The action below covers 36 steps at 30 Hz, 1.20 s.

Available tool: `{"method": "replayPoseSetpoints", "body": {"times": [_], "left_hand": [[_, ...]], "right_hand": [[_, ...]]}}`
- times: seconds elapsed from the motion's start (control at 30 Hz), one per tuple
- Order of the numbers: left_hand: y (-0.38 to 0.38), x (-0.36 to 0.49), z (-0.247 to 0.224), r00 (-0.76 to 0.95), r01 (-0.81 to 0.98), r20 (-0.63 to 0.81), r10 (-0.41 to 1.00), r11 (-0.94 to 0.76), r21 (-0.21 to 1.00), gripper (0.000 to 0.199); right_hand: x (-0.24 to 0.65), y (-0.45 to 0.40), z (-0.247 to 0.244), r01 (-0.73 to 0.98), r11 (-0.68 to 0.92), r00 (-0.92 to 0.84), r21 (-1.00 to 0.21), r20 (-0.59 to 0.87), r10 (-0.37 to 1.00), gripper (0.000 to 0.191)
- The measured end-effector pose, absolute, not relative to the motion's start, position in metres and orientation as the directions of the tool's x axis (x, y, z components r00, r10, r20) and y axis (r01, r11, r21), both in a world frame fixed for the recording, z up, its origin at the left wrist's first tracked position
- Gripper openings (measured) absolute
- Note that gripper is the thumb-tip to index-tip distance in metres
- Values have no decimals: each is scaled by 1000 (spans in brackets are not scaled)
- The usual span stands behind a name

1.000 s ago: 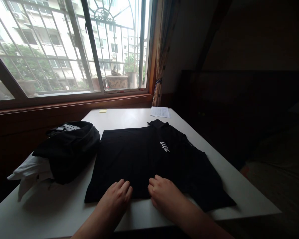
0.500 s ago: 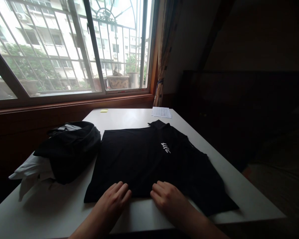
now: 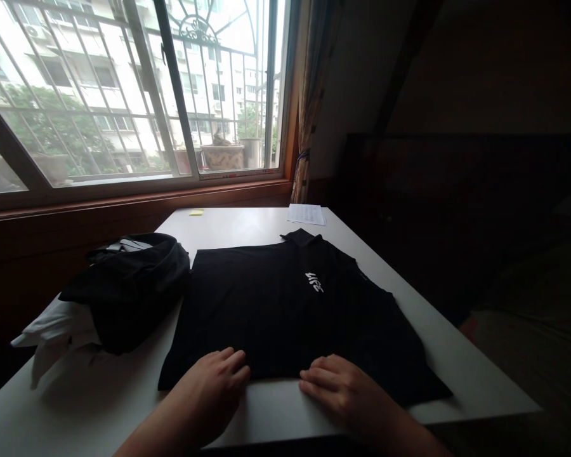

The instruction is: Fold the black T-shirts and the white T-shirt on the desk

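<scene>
A black shirt with a collar and white lettering lies spread flat on the white table, its collar toward the far right. At its near edge my left hand has its fingers curled over and closed on the fabric. My right hand rests farther along the same edge, fingers loosely bent, slightly apart and touching the cloth. Its thumb is partly hidden. One sleeve of the shirt spreads out to the right, beyond my right hand.
A heap of black clothing with white cloth under it lies left of the shirt. Paper sheets and a yellow sticky note lie at the far side of the table. A barred window stands behind.
My right hand has slid right along the near edge, its fingers now more stretched out. My left hand stays in nearly the same place. The view has shifted slightly.
</scene>
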State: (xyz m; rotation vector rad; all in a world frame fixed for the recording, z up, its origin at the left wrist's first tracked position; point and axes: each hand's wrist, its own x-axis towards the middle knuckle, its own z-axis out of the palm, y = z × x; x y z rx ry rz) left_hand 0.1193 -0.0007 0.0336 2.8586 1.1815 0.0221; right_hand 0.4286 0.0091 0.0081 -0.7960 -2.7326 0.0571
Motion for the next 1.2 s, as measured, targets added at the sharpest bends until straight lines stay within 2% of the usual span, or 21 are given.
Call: {"method": "replayPoseSetpoints", "body": {"times": [0.2, 0.37, 0.53, 0.63, 0.77, 0.9, 1.07, 1.2], "left_hand": [[18, 158, 15, 757, 605, 185, 627, -779, 165, 12], [26, 170, -1, 796, 566, 162, 583, -812, 142, 13], [23, 175, 7, 795, 595, 91, 600, -800, 77, 10], [23, 181, 9, 793, 605, 60, 606, -795, 34, 9], [25, 189, 11, 778, 629, 15, 629, -778, -10, 5], [25, 193, 13, 767, 641, -14, 641, -767, -26, 4], [23, 191, 11, 760, 648, -35, 649, -761, -39, 4], [22, 189, 13, 763, 644, -38, 645, -764, -43, 5]], "right_hand": [[433, 7, 11, 513, 835, -782, -200, 291, 551, 26], [451, 15, 9, 477, 834, -747, -275, 374, 550, 27], [490, 18, 10, 640, 696, -640, -326, 274, 717, 18], [513, 16, 6, 740, 594, -545, -314, 237, 804, 15], [531, 13, -1, 794, 537, -494, -284, 212, 843, 15], [536, 11, -4, 794, 562, -515, -234, 232, 825, 21], [543, 8, -9, 776, 620, -541, -116, 383, 749, 25], [544, 3, -7, 782, 609, -538, -130, 351, 766, 25]]}}
